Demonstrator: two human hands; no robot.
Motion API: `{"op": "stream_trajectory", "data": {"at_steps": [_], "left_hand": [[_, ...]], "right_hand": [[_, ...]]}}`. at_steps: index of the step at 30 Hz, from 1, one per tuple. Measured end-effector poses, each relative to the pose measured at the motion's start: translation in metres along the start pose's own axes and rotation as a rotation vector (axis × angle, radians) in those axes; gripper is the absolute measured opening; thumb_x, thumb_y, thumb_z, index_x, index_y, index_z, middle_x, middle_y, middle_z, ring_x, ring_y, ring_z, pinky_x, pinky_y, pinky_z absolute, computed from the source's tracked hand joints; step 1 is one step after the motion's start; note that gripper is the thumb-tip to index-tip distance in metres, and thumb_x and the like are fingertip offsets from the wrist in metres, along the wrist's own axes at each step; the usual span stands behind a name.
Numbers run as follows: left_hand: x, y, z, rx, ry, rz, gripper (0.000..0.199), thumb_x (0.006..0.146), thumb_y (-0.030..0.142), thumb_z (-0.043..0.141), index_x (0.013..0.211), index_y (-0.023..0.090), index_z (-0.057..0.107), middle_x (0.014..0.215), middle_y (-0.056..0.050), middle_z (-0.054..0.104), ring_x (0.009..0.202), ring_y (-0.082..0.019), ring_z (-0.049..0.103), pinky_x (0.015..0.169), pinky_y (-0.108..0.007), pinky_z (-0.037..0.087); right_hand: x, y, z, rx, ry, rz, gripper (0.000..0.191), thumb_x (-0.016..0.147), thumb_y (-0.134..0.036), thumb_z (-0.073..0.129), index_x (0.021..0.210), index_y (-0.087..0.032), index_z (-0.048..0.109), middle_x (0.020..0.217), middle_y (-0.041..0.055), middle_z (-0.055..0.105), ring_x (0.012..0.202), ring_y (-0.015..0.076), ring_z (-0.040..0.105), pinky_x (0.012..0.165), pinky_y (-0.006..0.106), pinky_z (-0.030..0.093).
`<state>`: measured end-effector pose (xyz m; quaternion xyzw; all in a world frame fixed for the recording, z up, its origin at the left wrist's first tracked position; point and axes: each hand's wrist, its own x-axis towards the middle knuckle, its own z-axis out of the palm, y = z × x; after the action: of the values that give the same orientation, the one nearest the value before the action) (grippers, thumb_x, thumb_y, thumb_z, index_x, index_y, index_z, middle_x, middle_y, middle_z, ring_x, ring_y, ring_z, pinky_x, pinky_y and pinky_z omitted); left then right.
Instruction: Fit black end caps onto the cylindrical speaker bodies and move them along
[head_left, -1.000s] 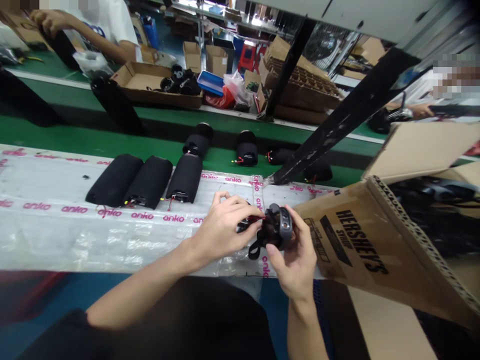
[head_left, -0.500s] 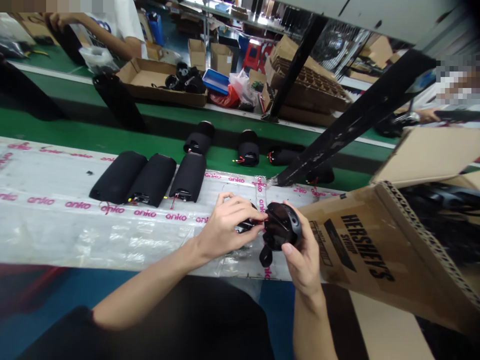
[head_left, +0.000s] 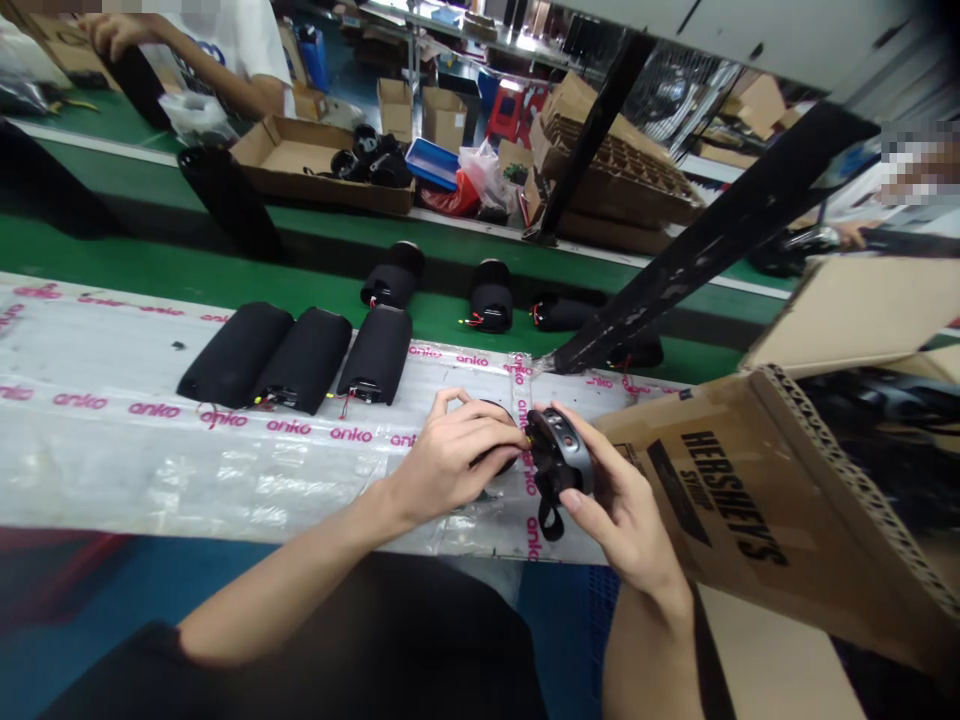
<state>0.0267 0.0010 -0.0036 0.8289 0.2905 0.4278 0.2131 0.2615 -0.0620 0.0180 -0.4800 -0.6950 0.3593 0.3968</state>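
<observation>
My left hand (head_left: pixel 457 458) curls over a dark round part (head_left: pixel 501 465) on the plastic sheet, and most of that part is hidden under my fingers. My right hand (head_left: pixel 622 505) grips a black and grey round speaker cap (head_left: pixel 561 455) with a black strap (head_left: pixel 551 520) hanging from it. The two parts sit close together, with a small wire showing between them. Three black foam-covered cylinders (head_left: pixel 306 360) lie on the sheet to the left of my hands.
A plastic sheet (head_left: pixel 187 475) printed with pink "anko" covers the bench. More black cylinders (head_left: pixel 491 296) stand on the green belt (head_left: pixel 187 270). A Hershey's syrup carton (head_left: pixel 720 500) juts in at right. A black strut (head_left: pixel 712 245) crosses above. Co-workers' hands (head_left: pixel 112 35) work beyond.
The round cap in my right hand has turned from its dark domed face to its grey rim, with the strap now hanging below. My left hand stays on the dark part.
</observation>
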Motion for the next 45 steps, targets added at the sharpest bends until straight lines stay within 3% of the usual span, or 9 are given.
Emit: {"op": "stream_trajectory", "data": {"at_steps": [16, 20, 23, 26, 29, 32, 35, 40, 45], "left_hand": [[-0.009, 0.006, 0.011, 0.125, 0.144, 0.034, 0.011, 0.105, 0.015, 0.064, 0.107, 0.022, 0.071, 0.100, 0.001, 0.084, 0.102, -0.019, 0.076, 0.106, -0.045, 0.035], [-0.008, 0.006, 0.010, 0.107, 0.130, 0.024, 0.009, 0.105, 0.016, 0.064, 0.107, 0.023, 0.070, 0.101, 0.001, 0.082, 0.105, -0.020, 0.074, 0.107, -0.046, 0.036], [-0.008, 0.003, 0.008, 0.042, 0.145, -0.076, 0.001, 0.104, 0.021, 0.067, 0.104, 0.021, 0.068, 0.110, -0.005, 0.078, 0.111, -0.023, 0.072, 0.106, -0.046, 0.042], [-0.011, -0.004, 0.005, -0.083, 0.093, -0.122, 0.009, 0.104, 0.016, 0.061, 0.107, 0.019, 0.069, 0.126, -0.013, 0.070, 0.122, -0.026, 0.067, 0.106, -0.045, 0.051], [-0.016, -0.012, 0.002, -0.261, 0.064, -0.172, 0.015, 0.103, 0.014, 0.058, 0.111, 0.019, 0.069, 0.135, -0.015, 0.065, 0.131, -0.027, 0.063, 0.110, -0.045, 0.053], [-0.021, -0.019, -0.001, -0.552, 0.175, -0.362, 0.017, 0.109, 0.028, 0.053, 0.113, 0.021, 0.068, 0.140, -0.013, 0.067, 0.139, -0.028, 0.061, 0.119, -0.046, 0.047], [-0.021, -0.022, -0.005, -0.823, 0.200, -0.493, 0.039, 0.114, 0.047, 0.040, 0.133, 0.023, 0.065, 0.147, -0.011, 0.066, 0.144, -0.028, 0.058, 0.124, -0.045, 0.042], [-0.015, -0.017, -0.008, -0.679, -0.024, -0.561, 0.045, 0.111, 0.053, 0.048, 0.134, 0.022, 0.070, 0.140, -0.008, 0.071, 0.130, -0.028, 0.065, 0.113, -0.038, 0.049], [-0.014, -0.017, -0.005, -0.695, 0.033, -0.419, 0.053, 0.110, 0.060, 0.044, 0.143, 0.023, 0.064, 0.144, -0.010, 0.067, 0.134, -0.029, 0.063, 0.115, -0.040, 0.048]], "right_hand": [[-0.002, -0.014, 0.005, -0.105, 0.028, -0.010, 0.068, 0.097, -0.038, 0.073, 0.161, -0.035, 0.051, 0.163, 0.0089, 0.056, 0.148, 0.0359, 0.057, 0.116, 0.054, 0.056], [-0.005, -0.018, 0.013, -0.105, 0.057, 0.076, 0.075, 0.091, -0.035, 0.082, 0.160, -0.033, 0.051, 0.142, 0.0118, 0.070, 0.116, 0.0313, 0.076, 0.100, 0.050, 0.067], [-0.004, -0.019, 0.022, 0.007, 0.106, 0.149, 0.087, 0.080, -0.040, 0.094, 0.156, -0.032, 0.052, 0.122, 0.0103, 0.077, 0.092, 0.0278, 0.080, 0.084, 0.044, 0.072], [0.000, -0.022, 0.030, 0.024, 0.112, 0.173, 0.089, 0.077, -0.040, 0.097, 0.154, -0.033, 0.053, 0.132, 0.0110, 0.072, 0.092, 0.0267, 0.080, 0.085, 0.045, 0.073], [0.007, -0.030, 0.039, -0.066, 0.123, 0.165, 0.079, 0.082, -0.037, 0.092, 0.151, -0.032, 0.055, 0.138, 0.0111, 0.066, 0.089, 0.0225, 0.078, 0.082, 0.042, 0.073], [0.017, -0.033, 0.052, -0.266, 0.213, 0.115, 0.077, 0.078, -0.042, 0.094, 0.143, -0.026, 0.058, 0.127, 0.0102, 0.067, 0.076, 0.0189, 0.071, 0.071, 0.040, 0.070], [0.026, -0.027, 0.070, -0.441, 0.299, 0.078, 0.078, 0.071, -0.052, 0.096, 0.134, -0.024, 0.059, 0.121, 0.0101, 0.066, 0.085, 0.0243, 0.070, 0.075, 0.045, 0.068], [0.027, -0.007, 0.090, -0.420, 0.455, -0.051, 0.079, 0.074, -0.062, 0.093, 0.133, -0.022, 0.058, 0.120, 0.0116, 0.063, 0.105, 0.0294, 0.068, 0.085, 0.048, 0.065], [0.024, 0.009, 0.091, -0.282, 0.546, -0.249, 0.081, 0.076, -0.065, 0.091, 0.138, -0.023, 0.061, 0.124, 0.0128, 0.066, 0.115, 0.0313, 0.066, 0.096, 0.050, 0.063]]}}
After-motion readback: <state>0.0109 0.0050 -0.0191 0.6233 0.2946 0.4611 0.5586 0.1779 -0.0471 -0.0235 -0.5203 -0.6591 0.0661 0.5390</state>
